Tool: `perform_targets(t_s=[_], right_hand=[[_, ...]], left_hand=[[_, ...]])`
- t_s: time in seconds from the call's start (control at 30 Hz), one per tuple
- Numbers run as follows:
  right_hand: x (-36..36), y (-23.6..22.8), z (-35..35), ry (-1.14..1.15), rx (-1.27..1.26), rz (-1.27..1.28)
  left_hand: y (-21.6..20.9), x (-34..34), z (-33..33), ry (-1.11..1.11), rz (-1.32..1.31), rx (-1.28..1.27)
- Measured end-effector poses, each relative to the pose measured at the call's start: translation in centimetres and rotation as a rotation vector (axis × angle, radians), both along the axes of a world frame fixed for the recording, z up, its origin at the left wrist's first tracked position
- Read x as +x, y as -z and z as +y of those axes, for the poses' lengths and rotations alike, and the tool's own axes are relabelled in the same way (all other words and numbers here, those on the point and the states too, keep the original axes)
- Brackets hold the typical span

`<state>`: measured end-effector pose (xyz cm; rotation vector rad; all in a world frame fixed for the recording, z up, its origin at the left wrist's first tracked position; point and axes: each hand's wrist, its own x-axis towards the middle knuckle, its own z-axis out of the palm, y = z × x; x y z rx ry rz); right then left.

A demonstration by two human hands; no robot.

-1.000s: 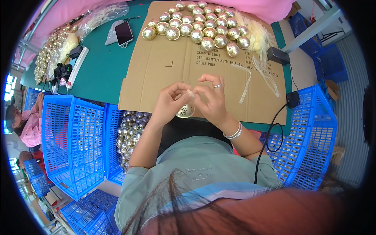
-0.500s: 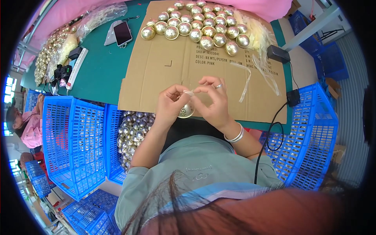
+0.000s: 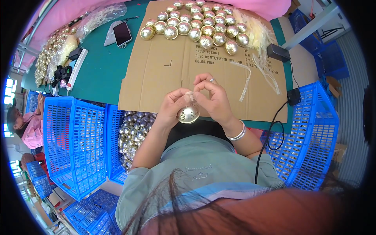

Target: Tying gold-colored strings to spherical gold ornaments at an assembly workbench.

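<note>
A shiny gold-silver ball ornament (image 3: 188, 114) with small pierced holes hangs just below my fingertips, near the front edge of the cardboard sheet. My left hand (image 3: 175, 104) pinches a pale ribbon (image 3: 189, 96) at the top of the ball. Thumb and forefinger of my right hand (image 3: 212, 99) also close on the ribbon, right beside the left fingertips. The exact shape of the ribbon between the fingers is hard to make out.
Several similar balls (image 3: 206, 31) cover the far end of the cardboard sheet (image 3: 156, 86), beside a bundle of pale ribbons (image 3: 256, 33). Blue crates (image 3: 74, 145) flank me. A phone (image 3: 122, 33) and a power strip (image 3: 77, 68) lie left. A black cable (image 3: 270, 129) hangs right.
The ball has come out more fully into sight below my hands. My right fingers have shifted slightly left and up, and both hands still pinch at the ribbon.
</note>
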<state>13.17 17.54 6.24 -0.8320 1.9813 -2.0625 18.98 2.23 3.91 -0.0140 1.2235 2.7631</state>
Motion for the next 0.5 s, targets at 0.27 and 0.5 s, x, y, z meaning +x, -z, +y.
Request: perform_targets(t_s=[0.27, 0.5], right_hand=[[0.7, -0.4, -0.2, 0.296, 0.287, 0.488], [0.4, -0.3, -0.1, 0.23, 0.276, 0.437]], left_hand=[[0.6, 0.0, -0.5, -0.179, -0.004, -0.242], [0.6, 0.2, -0.3, -0.22, 0.134, -0.504]])
